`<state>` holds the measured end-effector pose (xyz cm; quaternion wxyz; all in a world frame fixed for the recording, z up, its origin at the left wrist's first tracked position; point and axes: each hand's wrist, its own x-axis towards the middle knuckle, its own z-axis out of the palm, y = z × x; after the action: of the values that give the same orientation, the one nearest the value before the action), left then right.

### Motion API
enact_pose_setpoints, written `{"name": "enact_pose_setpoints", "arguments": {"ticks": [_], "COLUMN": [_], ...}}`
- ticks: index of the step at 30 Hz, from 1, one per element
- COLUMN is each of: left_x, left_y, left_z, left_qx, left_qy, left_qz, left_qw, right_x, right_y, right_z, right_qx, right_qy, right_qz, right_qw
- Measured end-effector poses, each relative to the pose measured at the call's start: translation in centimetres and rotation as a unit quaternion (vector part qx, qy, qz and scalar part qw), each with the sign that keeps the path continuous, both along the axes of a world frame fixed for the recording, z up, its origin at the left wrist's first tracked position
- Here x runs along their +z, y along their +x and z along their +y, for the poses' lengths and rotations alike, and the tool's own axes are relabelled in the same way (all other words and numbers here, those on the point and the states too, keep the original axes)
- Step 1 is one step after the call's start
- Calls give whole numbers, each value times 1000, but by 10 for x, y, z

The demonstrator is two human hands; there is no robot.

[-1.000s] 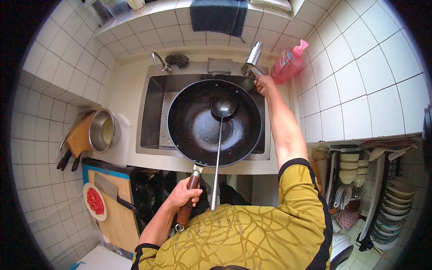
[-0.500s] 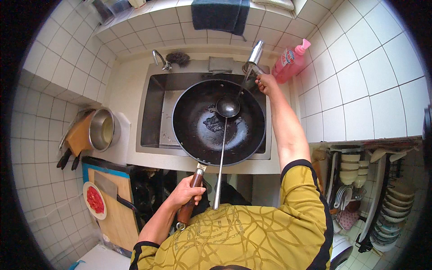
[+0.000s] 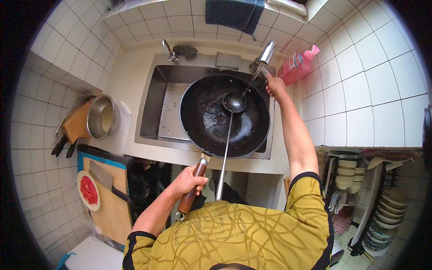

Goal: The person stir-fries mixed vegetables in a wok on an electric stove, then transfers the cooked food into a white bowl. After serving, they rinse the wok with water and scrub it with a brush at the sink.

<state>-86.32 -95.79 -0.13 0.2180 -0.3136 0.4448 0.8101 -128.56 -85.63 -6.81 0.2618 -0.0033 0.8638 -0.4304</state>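
Observation:
My left hand (image 3: 189, 182) is wrapped round the brown wooden handle (image 3: 193, 191) of a black wok (image 3: 207, 135). The wok rests over the right part of the steel sink (image 3: 148, 108). Inside it lies a ladle (image 3: 235, 102), bowl down near the middle, its long metal handle running over the near rim toward me. At the sink's far right corner, my right hand (image 3: 275, 85) is closed on the chrome faucet (image 3: 265, 56). A thin stream of water (image 3: 252, 81) seems to run down from there into the wok. The wok's inside looks wet and shiny.
A pink pump bottle (image 3: 294, 67) stands right of the faucet. A small tap (image 3: 168, 49) and dark scrubber (image 3: 184, 51) sit behind the sink. To the left are a steel pot (image 3: 100, 117), a cutting board (image 3: 108, 216), a cleaver (image 3: 101, 175) and a plate of red food (image 3: 88, 190).
The wok, with the ladle in it, has shifted slightly right over the sink. My left hand keeps hold of its handle; my right hand stays at the faucet. The whole view has turned a little.

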Motion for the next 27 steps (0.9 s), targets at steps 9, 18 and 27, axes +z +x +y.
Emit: {"name": "enact_pose_setpoints", "arguments": {"ticks": [9, 18, 27], "left_x": [12, 4, 5], "left_y": [12, 24, 20], "left_z": [-15, -22, -21], "left_qx": [7, 24, 18], "left_qy": [-47, -43, -32], "left_qz": [-15, -20, -19], "left_qw": [999, 999, 999], "right_x": [-6, -1, -9], "right_y": [7, 14, 8], "right_z": [9, 1, -2], "right_qx": [43, 24, 50], "right_qy": [-51, -45, -51], "right_qz": [28, 21, 57], "right_qw": [997, 998, 996]}}
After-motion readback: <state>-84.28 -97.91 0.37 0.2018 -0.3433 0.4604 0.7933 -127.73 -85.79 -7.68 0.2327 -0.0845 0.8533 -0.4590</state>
